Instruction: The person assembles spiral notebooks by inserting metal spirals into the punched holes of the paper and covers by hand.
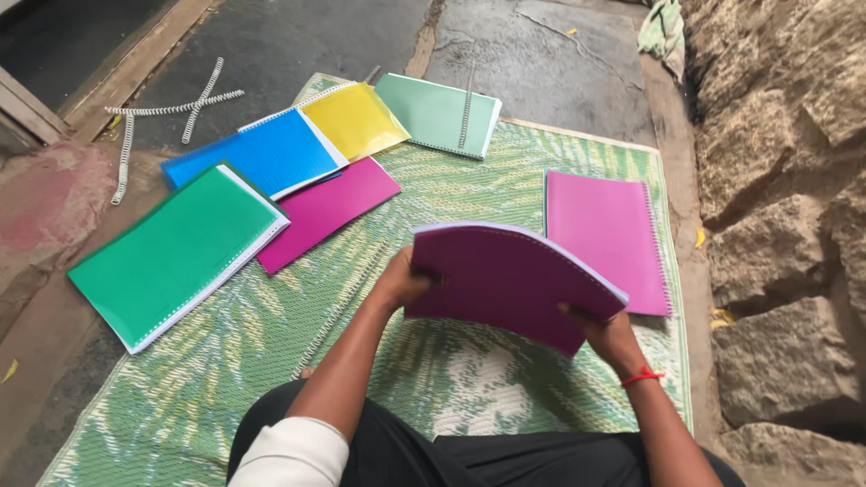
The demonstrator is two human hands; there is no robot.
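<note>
Left hand (pixel 401 281), right hand (pixel 606 335) grip bent purple notebook (pixel 510 280); mat (pixel 469 189) beneath — no containers.

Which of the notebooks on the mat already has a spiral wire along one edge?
The pink notebook lying alone at the right of the green woven mat: a thin wire spiral runs down its right edge. The others nearby show bare punched edges.

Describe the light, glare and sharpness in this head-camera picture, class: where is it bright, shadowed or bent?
Head view: soft daylight, no hard shadows; faint sheen on the yellow notebook and blue notebook; the purple notebook, held by the left hand and right hand, casts only a dim shadow on the green mat; wide-angle bending at the edges; the stone wall stays sharp.
</note>
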